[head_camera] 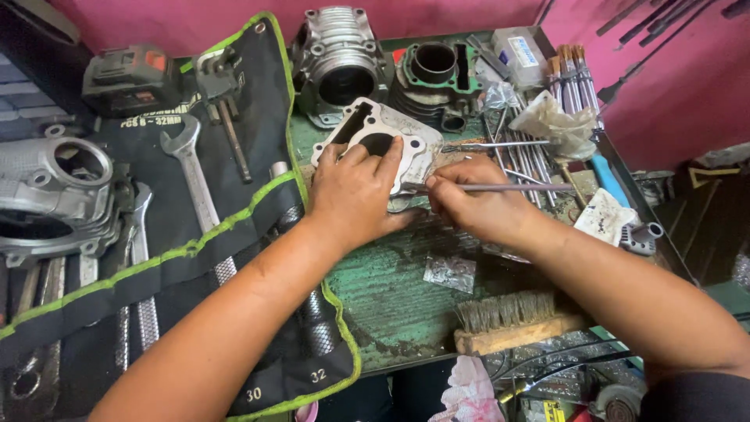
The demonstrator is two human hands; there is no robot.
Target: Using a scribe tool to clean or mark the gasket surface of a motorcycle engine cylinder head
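A silver engine cylinder block (375,131) with a round bore lies on the worn green workbench (391,301) at the middle. My left hand (353,191) presses down on its near edge, fingers spread over the metal. My right hand (476,205) grips a thin metal rod (516,187), whose tip rests against the block's right side. The near part of the block is hidden under both hands.
A black tool roll (258,234) with spanners (191,168) covers the left. Behind stand a finned cylinder (337,59) and a green-gasketed one (435,74). An engine casing (55,195) sits far left, a wooden brush (512,322) near front, loose rods and brushes (570,78) right.
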